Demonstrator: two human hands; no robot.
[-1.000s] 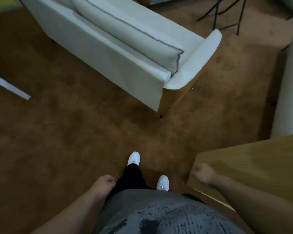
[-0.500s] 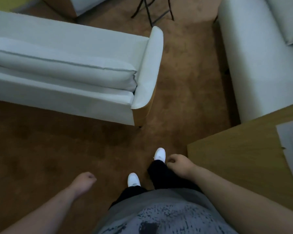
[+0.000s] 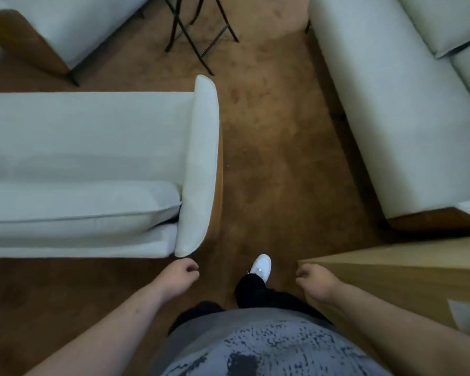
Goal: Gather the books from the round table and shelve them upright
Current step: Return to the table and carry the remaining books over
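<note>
Books and round table out of view, so could not judge nearer hand; carried nothing, left hand (image 3: 180, 276) loosely curled beside sofa armrest (image 3: 201, 164), right hand (image 3: 314, 280) loosely curled at corner of wooden tabletop (image 3: 391, 267).

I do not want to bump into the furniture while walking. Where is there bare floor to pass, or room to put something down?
Free: the carpet strip between the left sofa's armrest and the right sofa, running ahead. The wooden surface at the right is also bare near its corner. Crowded: farther ahead, black folding legs stand on the carpet.
</note>
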